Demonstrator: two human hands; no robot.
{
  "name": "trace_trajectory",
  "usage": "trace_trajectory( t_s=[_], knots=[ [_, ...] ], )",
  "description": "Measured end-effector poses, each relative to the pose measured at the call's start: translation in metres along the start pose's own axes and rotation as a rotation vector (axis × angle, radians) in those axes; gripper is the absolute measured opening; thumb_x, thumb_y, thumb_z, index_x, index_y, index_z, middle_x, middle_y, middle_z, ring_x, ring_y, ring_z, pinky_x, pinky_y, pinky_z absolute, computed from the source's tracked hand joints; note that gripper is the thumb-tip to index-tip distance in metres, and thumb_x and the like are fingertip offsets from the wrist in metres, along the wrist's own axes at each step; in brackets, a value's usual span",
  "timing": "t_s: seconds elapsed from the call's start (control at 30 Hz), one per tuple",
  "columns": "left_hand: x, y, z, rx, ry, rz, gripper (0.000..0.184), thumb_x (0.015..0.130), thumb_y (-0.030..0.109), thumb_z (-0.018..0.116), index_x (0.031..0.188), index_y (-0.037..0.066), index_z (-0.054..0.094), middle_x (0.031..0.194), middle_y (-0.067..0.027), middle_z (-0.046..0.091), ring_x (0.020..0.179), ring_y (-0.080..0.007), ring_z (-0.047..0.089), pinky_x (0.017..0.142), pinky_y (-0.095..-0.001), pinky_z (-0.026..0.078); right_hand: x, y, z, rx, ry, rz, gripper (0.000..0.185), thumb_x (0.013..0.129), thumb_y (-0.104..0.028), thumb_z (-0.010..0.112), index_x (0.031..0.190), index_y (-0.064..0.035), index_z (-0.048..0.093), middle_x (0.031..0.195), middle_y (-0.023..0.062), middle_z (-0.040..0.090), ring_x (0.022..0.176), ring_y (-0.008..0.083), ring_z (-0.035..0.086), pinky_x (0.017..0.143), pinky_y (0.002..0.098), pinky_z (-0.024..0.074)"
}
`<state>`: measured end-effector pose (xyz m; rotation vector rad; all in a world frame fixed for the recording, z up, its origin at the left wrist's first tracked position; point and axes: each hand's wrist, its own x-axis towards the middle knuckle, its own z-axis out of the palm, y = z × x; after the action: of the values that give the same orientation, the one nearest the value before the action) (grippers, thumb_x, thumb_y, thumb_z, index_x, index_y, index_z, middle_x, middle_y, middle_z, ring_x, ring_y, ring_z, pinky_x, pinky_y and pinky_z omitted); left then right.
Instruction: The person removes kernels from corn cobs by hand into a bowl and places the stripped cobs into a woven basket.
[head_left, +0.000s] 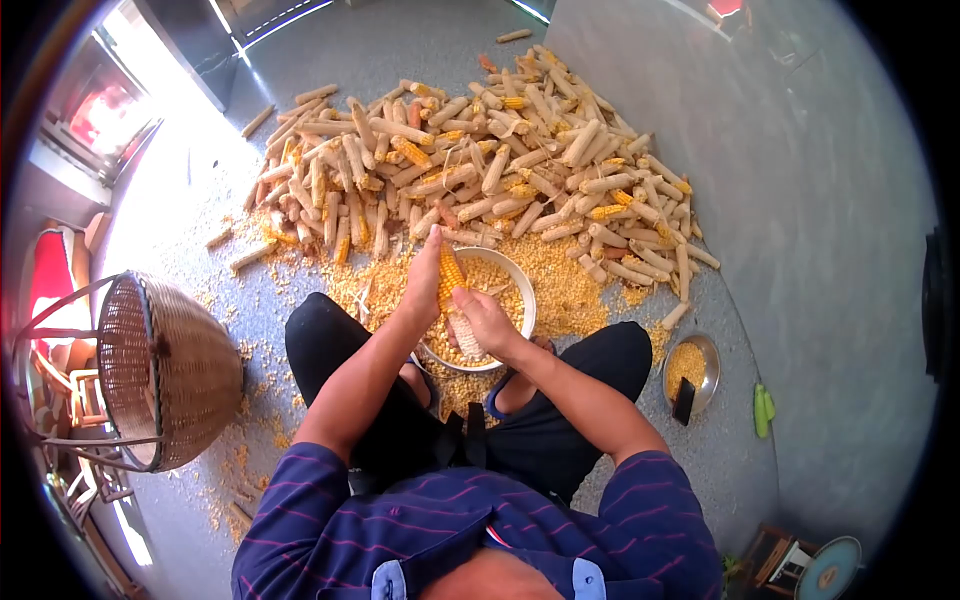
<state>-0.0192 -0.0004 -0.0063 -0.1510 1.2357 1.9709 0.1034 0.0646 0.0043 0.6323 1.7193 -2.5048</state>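
My left hand (424, 275) is closed around the upper part of an ear of corn (452, 272) with yellow kernels. Just below it, my right hand (483, 322) wraps the ear with the thumb pressed on the yellow kernels. A pale, stripped length of cob (465, 336) sticks out under my right hand; whether it is the same ear or a second cob I cannot tell. Both hands are over a round white-rimmed basin (529, 293) holding loose yellow kernels, which stands between my legs.
A large heap of mostly bare cobs (480, 160) lies beyond the basin, with loose kernels (570, 285) around it. A wicker basket (195, 370) stands at left. At right are a metal bowl (711, 365) of kernels with a dark object in it and a green object (763, 410).
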Motion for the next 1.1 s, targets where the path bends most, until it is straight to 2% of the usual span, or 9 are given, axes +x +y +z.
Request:
trace_trajectory(
  t_s=[0.1, 0.17, 0.2, 0.23, 0.43, 0.57, 0.67, 0.8, 1.1],
  knots=[
    [-0.001, 0.007, 0.009, -0.053, 0.055, -0.002, 0.043, 0.097, 0.048, 0.045, 0.094, 0.006, 0.053, 0.070, -0.0066, 0.054, 0.055, -0.0165, 0.054, 0.051, -0.0321, 0.047, 0.001, -0.010, 0.004, 0.350, -0.043, 0.189, 0.040, 0.101, -0.042, 0.039, 0.092, -0.0056, 0.052, 0.067, 0.0070, 0.057, 0.054, 0.0152, 0.058, 0.047, 0.0295, 0.0495],
    [-0.031, 0.022, 0.025, 0.397, 0.088, -0.123, 0.046, 0.098, 0.047, 0.043, 0.101, 0.003, 0.053, 0.072, -0.0071, 0.053, 0.061, -0.0185, 0.054, 0.058, -0.0331, 0.047, 0.008, -0.008, -0.003, 0.394, -0.051, 0.139, 0.049, 0.101, -0.048, 0.032, 0.093, -0.0051, 0.053, 0.065, 0.0073, 0.057, 0.051, 0.0155, 0.057, 0.044, 0.0292, 0.0477],
    [0.006, -0.029, -0.001, 0.714, 0.062, 0.472, 0.049, 0.096, 0.047, 0.046, 0.106, 0.000, 0.052, 0.089, -0.0122, 0.057, 0.075, -0.0179, 0.056, 0.066, -0.0347, 0.047, 0.009, -0.008, -0.001, 0.146, 0.086, 0.030, 0.054, 0.101, -0.051, 0.027, 0.093, -0.0050, 0.054, 0.060, 0.0075, 0.054, 0.045, 0.0161, 0.054, 0.041, 0.0295, 0.0456],
    [-0.018, -0.026, 0.020, 0.675, 0.024, 0.713, 0.044, 0.096, 0.042, 0.050, 0.102, -0.001, 0.052, 0.081, -0.0121, 0.058, 0.069, -0.0201, 0.055, 0.064, -0.0358, 0.046, 0.012, -0.004, -0.001, 0.146, 0.087, 0.025, 0.054, 0.101, -0.051, 0.027, 0.093, -0.0050, 0.054, 0.060, 0.0075, 0.054, 0.045, 0.0161, 0.054, 0.041, 0.0295, 0.0456],
    [-0.017, -0.010, 0.011, 0.785, -0.018, 0.387, 0.036, 0.100, 0.033, 0.045, 0.092, 0.000, 0.056, 0.072, -0.0113, 0.060, 0.064, -0.0218, 0.055, 0.061, -0.0378, 0.044, 0.006, -0.007, -0.020, 0.367, -0.078, 0.134, 0.049, 0.101, -0.051, 0.030, 0.096, -0.0075, 0.052, 0.061, 0.0050, 0.052, 0.048, 0.0135, 0.053, 0.039, 0.0280, 0.0432],
    [-0.005, -0.016, 0.008, 0.808, 0.144, 0.757, 0.039, 0.102, 0.030, 0.040, 0.088, -0.001, 0.059, 0.073, -0.0084, 0.059, 0.063, -0.0164, 0.053, 0.060, -0.0345, 0.043, 0.000, -0.033, -0.028, 0.829, -0.323, 0.388, 0.059, 0.097, -0.061, 0.026, 0.090, -0.0083, 0.052, 0.054, 0.0026, 0.046, 0.042, 0.0149, 0.049, 0.037, 0.0276, 0.0422],
    [-0.009, -0.009, 0.010, 0.431, 0.007, 0.478, 0.039, 0.101, 0.031, 0.044, 0.086, -0.003, 0.056, 0.073, -0.0035, 0.056, 0.062, -0.0123, 0.052, 0.059, -0.0324, 0.044, 0.005, -0.026, -0.021, 0.612, -0.211, 0.300, 0.063, 0.097, -0.061, 0.024, 0.085, -0.0069, 0.053, 0.055, 0.0033, 0.048, 0.042, 0.0154, 0.049, 0.037, 0.0279, 0.0420],
    [-0.037, 0.011, 0.030, 0.572, -0.008, 0.298, 0.043, 0.097, 0.038, 0.051, 0.081, -0.003, 0.053, 0.069, -0.0047, 0.054, 0.059, -0.0138, 0.048, 0.056, -0.0327, 0.041, 0.009, -0.016, -0.008, 0.333, -0.088, 0.175, 0.068, 0.097, -0.061, 0.022, 0.071, -0.0057, 0.052, 0.051, 0.0051, 0.048, 0.039, 0.0172, 0.048, 0.038, 0.0289, 0.0423],
    [-0.014, -0.010, 0.013, 0.769, 0.039, 0.616, 0.038, 0.099, 0.033, 0.046, 0.085, -0.001, 0.054, 0.068, -0.0153, 0.056, 0.063, -0.0242, 0.054, 0.061, -0.0385, 0.042, 0.007, -0.022, -0.023, 0.511, -0.244, 0.294, 0.061, 0.098, -0.059, 0.022, 0.081, -0.0084, 0.052, 0.053, 0.0034, 0.047, 0.039, 0.0149, 0.047, 0.038, 0.0278, 0.0426]
  ],
)
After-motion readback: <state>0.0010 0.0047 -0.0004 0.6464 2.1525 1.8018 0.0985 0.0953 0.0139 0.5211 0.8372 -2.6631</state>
